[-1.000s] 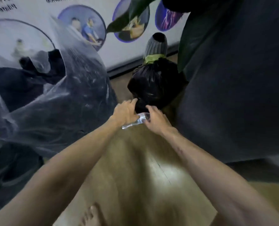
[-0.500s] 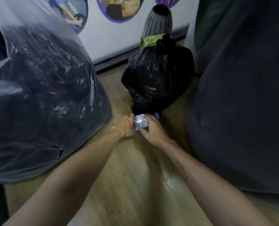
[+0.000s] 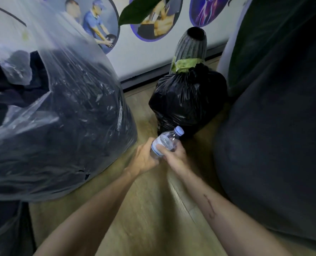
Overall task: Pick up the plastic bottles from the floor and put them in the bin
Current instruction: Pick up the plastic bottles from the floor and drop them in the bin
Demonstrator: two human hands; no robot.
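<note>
A big clear sack [image 3: 57, 115] stuffed with dark things fills the left of the floor [image 3: 149, 218], a dark bulk [image 3: 275, 145] crowds the right, and a tied black bag [image 3: 186, 100] sits between them near the wall with a ribbed vase [image 3: 192, 45] behind it. Low in front of the black bag, both hands meet on one small bottle [image 3: 165, 142]. By my reckoning this is the pick-up step: the bottle looks lifted just clear of the floor, cap pointing up and away toward the black bag. The right hand [image 3: 173, 156] has its fingers [image 3: 161, 147] curled round the labelled middle; the left hand [image 3: 144, 157] cups the bottom end, though how tightly its fingers close I cannot tell. Next it must be carried to the bin, and no bin is plainly in view.
</note>
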